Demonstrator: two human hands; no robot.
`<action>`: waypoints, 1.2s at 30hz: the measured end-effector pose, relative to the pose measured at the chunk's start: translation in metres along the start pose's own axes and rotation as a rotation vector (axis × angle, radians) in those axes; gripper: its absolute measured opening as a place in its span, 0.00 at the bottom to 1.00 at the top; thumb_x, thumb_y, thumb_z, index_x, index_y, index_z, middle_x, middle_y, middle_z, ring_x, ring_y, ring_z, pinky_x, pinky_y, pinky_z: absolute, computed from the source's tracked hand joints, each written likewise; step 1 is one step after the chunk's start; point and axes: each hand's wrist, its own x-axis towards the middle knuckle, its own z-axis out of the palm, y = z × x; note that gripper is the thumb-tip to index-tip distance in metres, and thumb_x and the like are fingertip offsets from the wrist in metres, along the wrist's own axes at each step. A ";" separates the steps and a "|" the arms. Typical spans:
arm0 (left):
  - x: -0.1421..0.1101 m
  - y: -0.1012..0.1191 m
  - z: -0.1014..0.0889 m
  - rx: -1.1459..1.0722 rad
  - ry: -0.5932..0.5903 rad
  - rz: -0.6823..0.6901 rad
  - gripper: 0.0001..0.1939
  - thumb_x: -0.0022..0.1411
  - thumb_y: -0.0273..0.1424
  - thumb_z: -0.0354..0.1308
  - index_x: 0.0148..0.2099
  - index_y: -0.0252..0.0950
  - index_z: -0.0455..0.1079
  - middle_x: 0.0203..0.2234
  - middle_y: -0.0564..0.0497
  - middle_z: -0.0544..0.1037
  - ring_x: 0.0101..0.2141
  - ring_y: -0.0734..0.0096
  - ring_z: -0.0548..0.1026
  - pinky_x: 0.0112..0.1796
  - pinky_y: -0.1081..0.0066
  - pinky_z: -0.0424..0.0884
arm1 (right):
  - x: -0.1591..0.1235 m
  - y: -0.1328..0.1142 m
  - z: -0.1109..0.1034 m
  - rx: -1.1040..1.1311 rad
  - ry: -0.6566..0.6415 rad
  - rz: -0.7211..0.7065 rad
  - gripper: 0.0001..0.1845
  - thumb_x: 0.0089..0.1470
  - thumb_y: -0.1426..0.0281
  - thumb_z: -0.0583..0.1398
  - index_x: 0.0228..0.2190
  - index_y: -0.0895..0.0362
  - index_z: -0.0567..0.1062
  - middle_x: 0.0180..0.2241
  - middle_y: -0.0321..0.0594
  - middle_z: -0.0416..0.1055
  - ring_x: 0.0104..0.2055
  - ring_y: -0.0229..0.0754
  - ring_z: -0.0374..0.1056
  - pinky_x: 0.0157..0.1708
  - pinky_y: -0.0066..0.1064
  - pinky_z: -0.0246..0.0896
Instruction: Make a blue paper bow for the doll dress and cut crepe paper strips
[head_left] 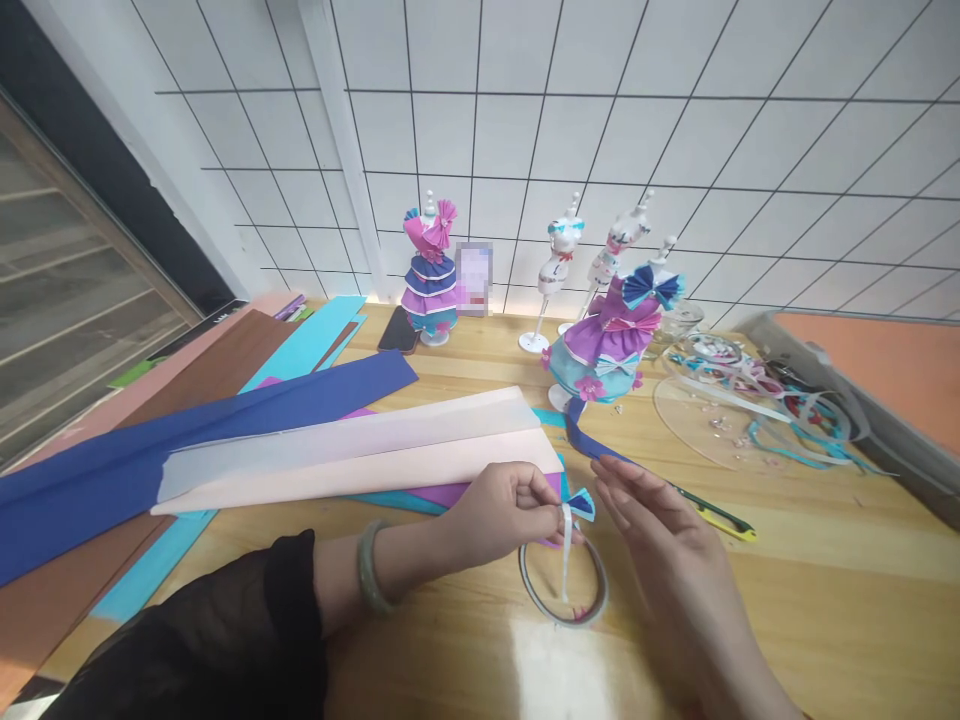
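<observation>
Two bare hands work above the pale wooden tabletop (pixel 435 640). At lower centre, the left hand (pixel 506 510) pinches a small, pleated blue paper fan with light-blue edging (pixel 582 504); a narrow white strip (pixel 566 565) hangs from the grip, over a thin grey-white ring (pixel 602 585). The right hand (pixel 671 540), just beside, has its fingers extended, nothing visible in it. The step appears to be binding the pleats; the next move likely calls for steadying them while guiding the strip. Lettering on a dark object (pixel 234 308), left, and a blurred upright panel (pixel 474 278), upper centre, is unreadable.
</observation>
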 end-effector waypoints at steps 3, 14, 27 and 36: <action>-0.002 -0.001 0.001 0.069 0.016 0.029 0.10 0.47 0.29 0.61 0.28 0.32 0.63 0.22 0.50 0.75 0.28 0.70 0.76 0.32 0.71 0.69 | -0.010 -0.009 0.002 -0.359 -0.201 -0.319 0.14 0.46 0.69 0.62 0.38 0.50 0.76 0.51 0.41 0.65 0.56 0.49 0.56 0.54 0.43 0.53; 0.002 0.005 -0.002 0.008 0.015 -0.049 0.12 0.45 0.33 0.63 0.28 0.29 0.65 0.24 0.47 0.76 0.26 0.73 0.74 0.32 0.70 0.70 | -0.019 -0.010 -0.011 -0.942 -0.378 -1.006 0.19 0.49 0.78 0.56 0.40 0.47 0.75 0.53 0.43 0.60 0.58 0.54 0.52 0.49 0.51 0.53; 0.001 0.008 -0.002 -0.210 0.039 -0.152 0.13 0.43 0.30 0.64 0.28 0.30 0.64 0.27 0.45 0.76 0.28 0.70 0.75 0.27 0.74 0.71 | -0.027 -0.001 -0.014 -0.971 -0.392 -0.934 0.21 0.51 0.79 0.54 0.46 0.50 0.70 0.53 0.48 0.57 0.55 0.50 0.56 0.45 0.42 0.61; 0.006 0.001 -0.006 -0.305 0.098 -0.146 0.08 0.47 0.25 0.61 0.30 0.30 0.64 0.27 0.45 0.76 0.30 0.68 0.77 0.35 0.71 0.72 | -0.026 0.000 -0.019 -1.019 -0.519 -0.844 0.18 0.54 0.78 0.51 0.45 0.52 0.70 0.55 0.48 0.57 0.56 0.45 0.56 0.47 0.37 0.62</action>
